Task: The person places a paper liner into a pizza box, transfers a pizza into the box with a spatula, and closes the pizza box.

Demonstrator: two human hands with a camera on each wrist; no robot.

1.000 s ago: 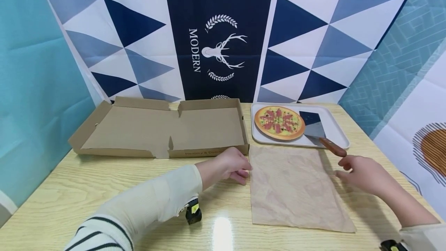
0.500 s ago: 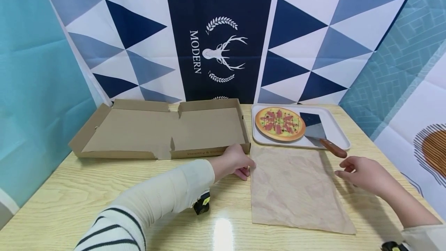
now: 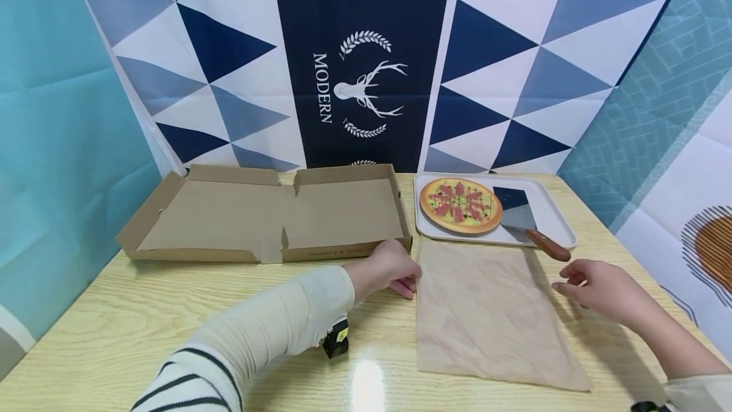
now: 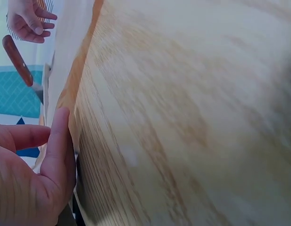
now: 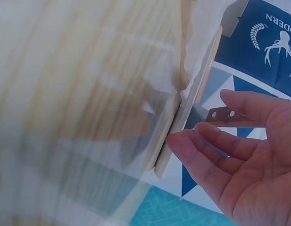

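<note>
A thin, wrinkled brown sheet of paper (image 3: 497, 316) lies flat on the table in the head view. My left hand (image 3: 394, 267) is at its upper left edge; thumb and forefinger seem to pinch that edge in the left wrist view, though the contact is partly hidden. My right hand (image 3: 600, 285) hovers past the sheet's right side with loosely bent fingers and nothing held. Just beyond it is the wooden handle of a spatula (image 3: 547, 244). The spatula's blade lies on a white tray (image 3: 557, 218), next to a round pizza (image 3: 460, 205).
An unfolded cardboard pizza box (image 3: 229, 215) lies at the back left, its near wall beside my left hand. The wooden table (image 3: 86, 348) runs up to a patterned cloth backdrop (image 3: 366, 30). The spatula handle juts over the tray's front rim.
My left hand has moved a little to the right, from beside the paper onto its left edge. The head view has shifted slightly. My right hand stays about where it was.
</note>
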